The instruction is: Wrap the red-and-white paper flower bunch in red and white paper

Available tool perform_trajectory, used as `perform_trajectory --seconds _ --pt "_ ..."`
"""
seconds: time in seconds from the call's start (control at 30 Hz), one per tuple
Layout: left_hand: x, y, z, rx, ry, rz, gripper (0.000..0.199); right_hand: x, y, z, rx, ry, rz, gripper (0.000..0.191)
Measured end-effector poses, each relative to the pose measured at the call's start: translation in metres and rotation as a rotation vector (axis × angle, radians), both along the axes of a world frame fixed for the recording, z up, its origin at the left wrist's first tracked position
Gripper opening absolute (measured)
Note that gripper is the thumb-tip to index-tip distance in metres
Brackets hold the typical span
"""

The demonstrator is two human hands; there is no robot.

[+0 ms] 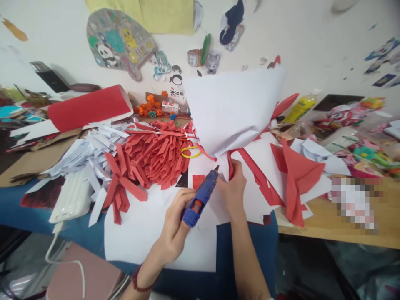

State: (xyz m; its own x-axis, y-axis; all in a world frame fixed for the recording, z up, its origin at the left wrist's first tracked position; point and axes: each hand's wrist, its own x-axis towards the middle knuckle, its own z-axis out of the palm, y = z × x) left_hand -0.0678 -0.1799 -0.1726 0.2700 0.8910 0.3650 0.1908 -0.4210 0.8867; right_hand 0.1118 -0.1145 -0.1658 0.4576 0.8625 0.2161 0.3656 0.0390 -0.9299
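Observation:
My left hand point(178, 216) is wrapped round a blue hot glue gun point(204, 193), its nozzle pointing up and away from me. Close to that nozzle, my right hand point(234, 187) pinches the narrow lower end of a large white paper sheet point(234, 108), which flares upward. A red folded edge shows at the pinched part, and red paper peeks out behind the sheet's right side. My right fingertips are partly hidden by the paper. Just left of the sheet's base lies a yellow loop handle point(191, 152). White paper point(162, 246) covers the table under my hands.
Folded red paper strips point(159, 154) are heaped to the left, beside white strips point(106, 141). A white power bank point(73, 196) with a cable sits at the left edge. Behind lies a red paper roll point(90, 106). Red paper pieces point(296, 179) and a yellow bottle point(300, 107) are on the right.

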Motion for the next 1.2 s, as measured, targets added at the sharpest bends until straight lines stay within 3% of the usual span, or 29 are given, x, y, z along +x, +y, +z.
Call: perform_trajectory --seconds 0.1,0.33,0.9,1.2 --pt "0.002 -0.002 -0.002 -0.011 -0.064 -0.044 0.039 -0.010 -0.002 -0.005 0.025 0.004 0.021 0.051" --pt "0.005 -0.003 0.000 0.055 0.004 0.024 0.033 -0.019 -0.007 -0.015 0.073 -0.057 -0.020 0.052" --pt "0.008 -0.008 0.009 0.071 0.081 0.076 0.021 -0.021 -0.011 -0.016 0.155 -0.121 -0.114 0.054" --pt "0.005 -0.010 0.010 0.064 0.083 0.104 0.022 -0.021 -0.012 -0.011 0.111 -0.107 -0.174 0.055"
